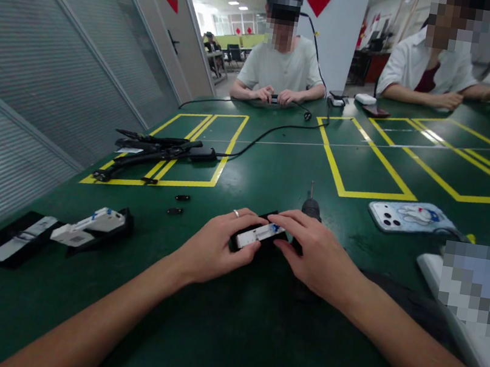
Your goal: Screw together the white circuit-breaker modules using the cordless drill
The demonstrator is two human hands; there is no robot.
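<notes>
A small white plastic part point(253, 236) with a black casing lies between my two hands near the table's middle. My left hand point(216, 243) grips its left end between thumb and fingers; a ring is on one finger. My right hand point(311, 248) closes over the right end, its fingertips beside a small blue piece point(274, 228). Under and behind my right hand is a dark power screwdriver point(311, 209), its thin bit pointing away from me; the hand hides much of its body. Two small black pieces point(182, 197) lie beyond my left hand.
White-and-black parts point(91, 228) and a black sheet with a white strip point(21, 241) lie at left. Behind them are a black folded stand point(152, 154) and cable. A phone point(410, 217) and white-edged device point(436, 273) lie at right. People sit across the table.
</notes>
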